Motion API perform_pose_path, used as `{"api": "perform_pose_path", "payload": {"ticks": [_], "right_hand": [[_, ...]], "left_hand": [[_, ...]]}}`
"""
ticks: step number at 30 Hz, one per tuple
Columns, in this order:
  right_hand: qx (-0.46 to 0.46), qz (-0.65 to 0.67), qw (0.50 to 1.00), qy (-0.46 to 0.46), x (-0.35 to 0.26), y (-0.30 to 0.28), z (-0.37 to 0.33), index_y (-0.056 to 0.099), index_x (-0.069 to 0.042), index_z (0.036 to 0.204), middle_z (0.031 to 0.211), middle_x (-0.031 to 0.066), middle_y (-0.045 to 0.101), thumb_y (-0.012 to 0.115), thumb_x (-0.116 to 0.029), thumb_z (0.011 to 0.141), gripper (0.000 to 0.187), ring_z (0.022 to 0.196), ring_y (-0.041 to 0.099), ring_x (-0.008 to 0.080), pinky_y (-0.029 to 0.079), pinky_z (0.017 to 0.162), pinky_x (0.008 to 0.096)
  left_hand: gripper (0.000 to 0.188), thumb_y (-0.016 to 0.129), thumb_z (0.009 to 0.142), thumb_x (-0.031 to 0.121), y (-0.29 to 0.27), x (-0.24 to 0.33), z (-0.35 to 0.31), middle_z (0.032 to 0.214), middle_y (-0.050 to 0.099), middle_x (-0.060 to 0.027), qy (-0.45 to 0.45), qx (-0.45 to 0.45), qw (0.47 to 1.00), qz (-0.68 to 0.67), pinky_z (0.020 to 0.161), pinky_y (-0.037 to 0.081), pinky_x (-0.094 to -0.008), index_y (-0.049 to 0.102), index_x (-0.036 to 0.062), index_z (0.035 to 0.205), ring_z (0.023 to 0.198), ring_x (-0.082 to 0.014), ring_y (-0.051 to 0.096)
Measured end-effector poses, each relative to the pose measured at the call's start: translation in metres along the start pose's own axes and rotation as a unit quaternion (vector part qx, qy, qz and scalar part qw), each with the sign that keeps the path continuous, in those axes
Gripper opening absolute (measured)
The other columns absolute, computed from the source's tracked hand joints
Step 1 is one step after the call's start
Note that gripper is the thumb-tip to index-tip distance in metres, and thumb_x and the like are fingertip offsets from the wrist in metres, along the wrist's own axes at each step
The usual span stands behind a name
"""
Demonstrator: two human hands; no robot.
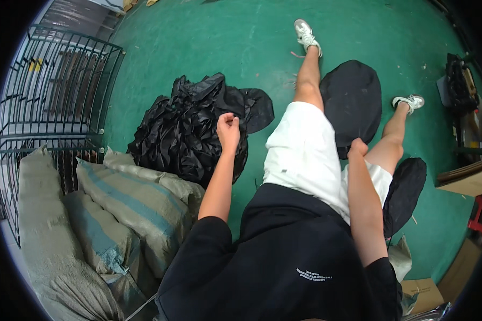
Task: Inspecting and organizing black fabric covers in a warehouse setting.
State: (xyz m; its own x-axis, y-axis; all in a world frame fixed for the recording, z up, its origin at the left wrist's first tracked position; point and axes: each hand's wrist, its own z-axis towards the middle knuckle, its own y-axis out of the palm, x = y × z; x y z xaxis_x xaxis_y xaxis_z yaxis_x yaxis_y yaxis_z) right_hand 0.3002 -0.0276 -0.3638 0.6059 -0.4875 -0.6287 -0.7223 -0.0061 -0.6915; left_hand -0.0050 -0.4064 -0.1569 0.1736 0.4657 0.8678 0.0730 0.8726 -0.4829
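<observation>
My left hand (228, 129) is raised at the near side of a heap of crumpled shiny black fabric pieces (182, 134). Its fingers are curled together; whether anything is between them I cannot make out. My right hand (358, 148) is closed at the lower edge of a large oval black fabric piece (351, 99), which hangs or lies flat between my legs. A smaller rounded black piece (260, 109) sticks out from the heap's right side.
Bulging woven sacks (128, 203) with blue stripes crowd the left, beside a dark green metal rack (61, 88). Another black fabric piece (407, 192) lies on the green floor (225, 43) by my right leg. At right are cardboard (466, 179) and a red stool (481, 215).
</observation>
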Motion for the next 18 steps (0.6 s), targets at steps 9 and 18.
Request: {"api": "perform_pose_path", "payload": {"ticks": [9,18], "right_hand": [[-0.128,0.132,0.974,0.135,-0.060,-0.049,-0.073,0.057,0.002,0.075,0.061,0.0106,0.053,0.047,-0.006,0.078,0.014,0.045,0.046,0.0188,0.034,0.039,0.0312],[-0.151,0.120,0.975,0.112,-0.060,-0.047,-0.082,0.056,0.002,0.075,0.061,0.0099,0.053,0.047,-0.008,0.079,0.014,0.046,0.048,0.0185,0.036,0.039,0.0314]], "left_hand": [[0.053,0.074,0.071,0.032,-0.125,-0.185,-0.024,0.132,0.049,-0.0136,-0.332,-0.045,0.883,0.330,0.101,0.042,-0.0421,0.060,0.0168,0.120,0.119,-0.0358,0.051],[0.058,0.071,0.079,0.034,-0.132,-0.169,0.012,0.150,0.031,-0.0091,-0.262,-0.128,0.893,0.342,0.107,0.036,-0.0447,0.054,0.0185,0.132,0.132,-0.0339,0.038]]}}
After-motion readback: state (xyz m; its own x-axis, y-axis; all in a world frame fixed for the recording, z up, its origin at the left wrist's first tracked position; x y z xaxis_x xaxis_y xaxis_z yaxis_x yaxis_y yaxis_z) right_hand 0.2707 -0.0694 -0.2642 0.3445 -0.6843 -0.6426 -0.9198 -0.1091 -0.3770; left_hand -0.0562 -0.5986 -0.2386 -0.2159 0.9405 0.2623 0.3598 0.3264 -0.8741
